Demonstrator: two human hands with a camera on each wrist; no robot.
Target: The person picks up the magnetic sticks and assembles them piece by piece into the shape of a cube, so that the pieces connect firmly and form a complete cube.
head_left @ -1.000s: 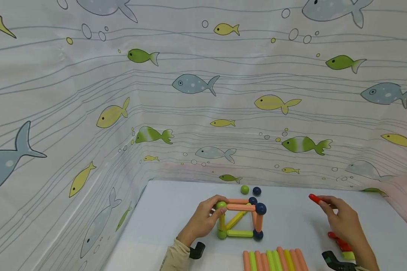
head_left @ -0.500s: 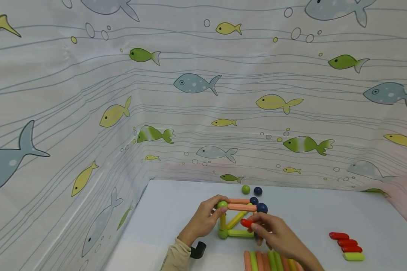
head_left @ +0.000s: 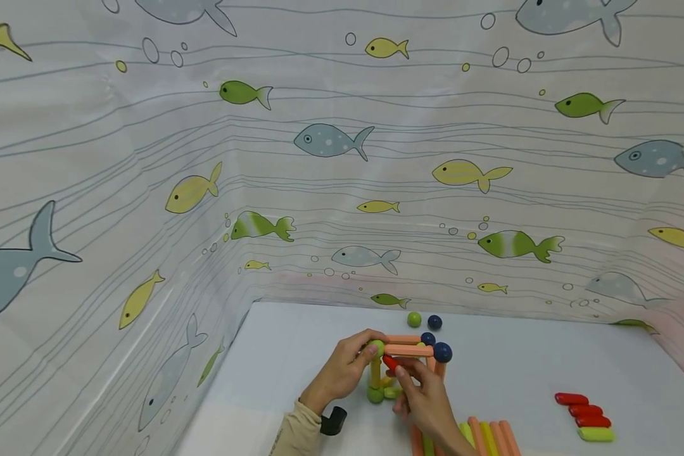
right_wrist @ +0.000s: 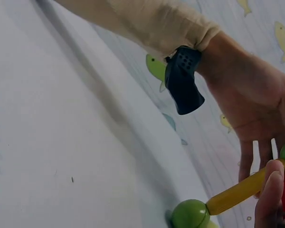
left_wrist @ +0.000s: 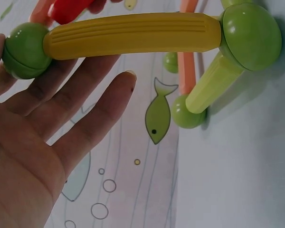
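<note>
A box-shaped frame of colored sticks and balls stands on the white table. At its upper near-left corner my left hand (head_left: 344,367) grips a green ball (head_left: 379,348) between thumb and fingers. Below that ball runs a yellow stick (left_wrist: 133,34) down to another green ball (left_wrist: 251,37). An orange stick (head_left: 408,350) leads right to a dark blue ball (head_left: 442,352). My right hand (head_left: 429,399) pinches a short red stick (head_left: 390,363), its tip close under the gripped ball; whether they touch I cannot tell. That hand hides the lower right of the frame.
Several orange, green and yellow sticks (head_left: 493,437) lie in a row at the front. More red sticks (head_left: 589,410) and a light green stick (head_left: 596,434) lie at right. Behind the frame sit a loose green ball (head_left: 414,319) and a dark blue ball (head_left: 435,322).
My right hand has carried the red stick from the right side of the table leftward to the frame's upper left corner. The left hand keeps its grip on the green ball.
</note>
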